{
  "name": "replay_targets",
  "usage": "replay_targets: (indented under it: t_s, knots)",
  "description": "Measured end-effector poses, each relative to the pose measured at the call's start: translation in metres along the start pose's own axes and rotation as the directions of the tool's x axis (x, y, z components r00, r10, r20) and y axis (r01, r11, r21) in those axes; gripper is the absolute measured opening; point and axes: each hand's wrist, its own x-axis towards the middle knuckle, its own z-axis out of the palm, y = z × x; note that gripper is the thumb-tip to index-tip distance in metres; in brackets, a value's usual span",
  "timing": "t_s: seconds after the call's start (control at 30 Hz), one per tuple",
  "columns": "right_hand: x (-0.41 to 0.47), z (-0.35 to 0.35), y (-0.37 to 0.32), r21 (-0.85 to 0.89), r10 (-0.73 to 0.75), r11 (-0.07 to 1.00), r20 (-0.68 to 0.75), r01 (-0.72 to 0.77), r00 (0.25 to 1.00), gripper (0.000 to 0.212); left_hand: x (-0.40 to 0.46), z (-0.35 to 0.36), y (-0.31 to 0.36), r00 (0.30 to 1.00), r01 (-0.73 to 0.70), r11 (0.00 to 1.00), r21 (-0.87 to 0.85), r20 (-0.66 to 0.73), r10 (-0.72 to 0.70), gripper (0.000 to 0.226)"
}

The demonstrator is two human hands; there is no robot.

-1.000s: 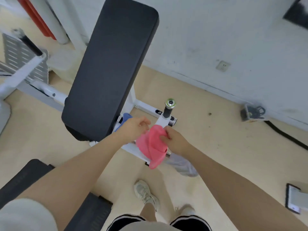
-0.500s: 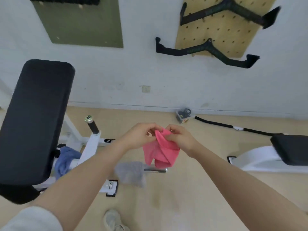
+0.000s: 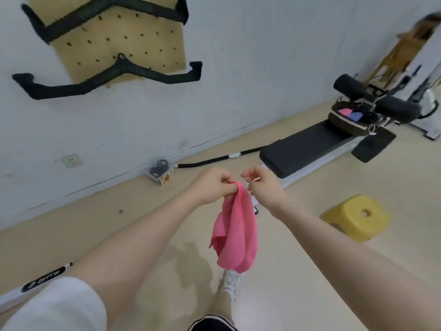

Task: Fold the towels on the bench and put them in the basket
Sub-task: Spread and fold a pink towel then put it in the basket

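**Pink towel held in the air, basket at 2 o'clock**

Item 1, grips. Your left hand [image 3: 210,185] pinches the top edge of the pink towel [image 3: 235,231] between curled fingers and thumb. Your right hand [image 3: 265,185] sits just beside it at 3 o'clock, fingers curled, thumb and forefinger close together near the same edge; you cannot tell whether they have hold of the cloth.

Item 2, towel. It hangs bunched and loose below your left hand, over the floor [image 3: 310,271], its lower end in front of your shoe [image 3: 230,281].

Item 3, edges and room. Bare floor lies open around the towel. A yellow stool [image 3: 355,217] stands at 3 o'clock, apart from your right forearm. The wall [image 3: 250,80] runs from 9 to 1 o'clock, with a small box [image 3: 161,174] at its foot.

Item 4, container. The basket [image 3: 349,123] rests on the far end of the black tabletop [image 3: 307,149] at 2 o'clock, well apart from your hands. Inside it show a pink piece and a blue piece; the rest is too small to tell.
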Motion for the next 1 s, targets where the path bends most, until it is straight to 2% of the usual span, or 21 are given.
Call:
replay_targets:
  t_s: [0.1,0.17,0.27,0.4,0.47,0.53,0.63,0.73,0.83,1.0]
  knots:
    - [0.045,-0.056,0.016,0.076,-0.007,0.997,0.039,0.004,0.999,0.019,0.077,0.018,0.036,0.988,0.095,0.970,-0.225,0.140,-0.065,0.021]
    - [0.082,-0.092,0.019,0.093,-0.036,0.995,0.088,0.028,0.995,0.016,0.131,0.021,0.059,0.973,0.164,0.943,-0.291,0.207,-0.105,0.018]
    - [0.139,-0.135,0.020,0.097,-0.010,0.995,0.123,-0.002,0.992,0.017,0.205,0.017,0.093,0.947,0.233,0.928,-0.290,0.285,-0.149,0.018]
    - [0.209,-0.181,0.039,-0.101,-0.053,0.993,0.088,0.062,0.995,0.018,0.293,0.020,0.126,0.928,0.200,0.957,-0.211,0.354,-0.116,0.022]
    - [0.236,-0.204,0.051,-0.125,-0.026,0.992,0.010,0.027,1.000,0.014,0.328,0.036,0.136,0.929,0.213,0.953,-0.213,0.348,-0.130,0.018]
    - [0.264,-0.224,0.068,-0.134,0.005,0.991,-0.003,-0.005,1.000,0.014,0.358,0.054,0.145,0.934,0.240,0.940,-0.244,0.323,-0.154,0.017]
    - [0.308,-0.255,0.097,-0.258,0.014,0.966,-0.018,-0.018,1.000,0.016,0.405,0.079,0.161,0.941,0.225,0.941,-0.253,0.309,-0.141,0.011]
    - [0.354,-0.292,0.121,-0.408,-0.011,0.913,-0.056,-0.013,0.998,0.024,0.455,0.101,0.179,0.971,0.174,0.952,-0.252,0.202,-0.124,0.013]
    - [0.398,-0.334,0.140,-0.403,-0.023,0.915,0.020,0.029,1.000,0.030,0.503,0.127,0.202,0.985,0.166,0.925,-0.341,0.109,-0.137,0.015]
    - [0.456,-0.400,0.168,-0.338,0.012,0.940,0.147,0.039,0.989,0.018,0.565,0.169,0.229,0.975,0.219,0.849,-0.481,0.139,-0.172,0.020]
